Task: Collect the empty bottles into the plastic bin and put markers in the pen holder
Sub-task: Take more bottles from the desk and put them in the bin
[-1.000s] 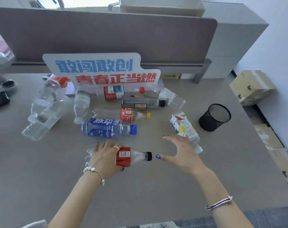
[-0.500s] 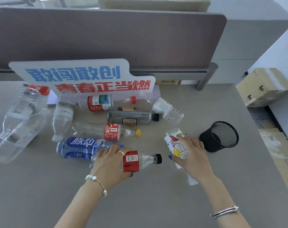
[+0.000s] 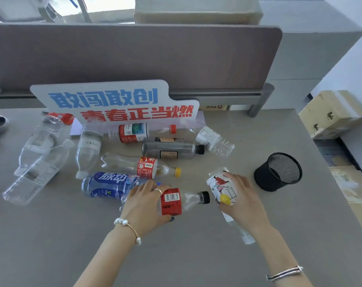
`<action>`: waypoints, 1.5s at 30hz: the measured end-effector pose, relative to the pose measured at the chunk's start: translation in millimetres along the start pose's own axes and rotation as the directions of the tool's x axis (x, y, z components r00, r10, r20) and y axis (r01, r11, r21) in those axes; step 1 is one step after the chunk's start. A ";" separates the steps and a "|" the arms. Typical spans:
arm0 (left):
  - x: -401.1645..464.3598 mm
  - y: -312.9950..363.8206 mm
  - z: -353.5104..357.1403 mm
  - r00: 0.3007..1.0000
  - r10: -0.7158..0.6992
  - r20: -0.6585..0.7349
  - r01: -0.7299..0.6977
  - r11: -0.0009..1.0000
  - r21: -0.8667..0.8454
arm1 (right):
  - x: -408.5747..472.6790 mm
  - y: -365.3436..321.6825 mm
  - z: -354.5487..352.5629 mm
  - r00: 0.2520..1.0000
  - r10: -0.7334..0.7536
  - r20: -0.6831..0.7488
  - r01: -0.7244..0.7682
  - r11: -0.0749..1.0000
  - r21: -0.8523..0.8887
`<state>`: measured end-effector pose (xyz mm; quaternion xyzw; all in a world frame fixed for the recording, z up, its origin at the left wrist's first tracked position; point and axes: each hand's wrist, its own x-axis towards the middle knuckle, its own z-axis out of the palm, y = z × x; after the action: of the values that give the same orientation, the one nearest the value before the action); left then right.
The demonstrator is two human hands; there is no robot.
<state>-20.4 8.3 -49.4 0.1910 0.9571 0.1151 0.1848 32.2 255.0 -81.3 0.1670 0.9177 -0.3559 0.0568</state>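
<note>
Several empty bottles lie on the grey desk (image 3: 52, 245). My left hand (image 3: 144, 206) grips a clear bottle with a red label and black cap (image 3: 177, 200), lying on its side. My right hand (image 3: 241, 200) wraps around a bottle with a white illustrated label (image 3: 221, 188) just to the right. A blue-labelled bottle (image 3: 107, 184) lies behind my left hand. The black mesh pen holder (image 3: 278, 171) stands upright and empty-looking, right of my right hand. I see no markers and no plastic bin.
More bottles lie further back: a dark one (image 3: 172, 150), a yellow-capped one (image 3: 143, 166), a red-labelled one (image 3: 138, 132) and clear ones (image 3: 37, 162) at left. A sign with lettering (image 3: 114, 102) leans on the partition (image 3: 134, 56). Cardboard boxes (image 3: 331, 117) sit beyond the desk's right edge.
My right hand moved right and closed around the white illustrated bottle. My left hand kept its hold on the red-labelled bottle. The camera view shifted slightly.
</note>
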 end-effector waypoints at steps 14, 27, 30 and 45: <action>-94.3 24.2 -3.9 0.923 0.382 -0.045 -0.379 0.923 0.061 | -192.6 -20.2 -12.6 0.946 0.194 -0.261 -0.178 0.980 0.085; -221.9 123.5 51.9 0.682 0.725 0.093 -0.730 0.683 0.031 | -438.7 28.4 -13.4 0.750 0.457 -0.478 -0.414 0.888 0.199; -245.9 149.8 69.5 0.632 0.766 0.121 -0.773 0.634 0.020 | -487.9 48.6 -11.5 0.702 0.508 -0.499 -0.453 0.859 0.238; -381.5 303.9 188.1 0.574 0.776 0.260 -0.810 0.585 0.042 | -679.0 197.6 -15.0 0.644 0.631 -0.433 -0.569 0.773 0.281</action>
<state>480.1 154.4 -13.0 0.6252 0.7492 0.0892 0.1994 737.7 221.0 -44.0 0.5517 0.7684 -0.3141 -0.0803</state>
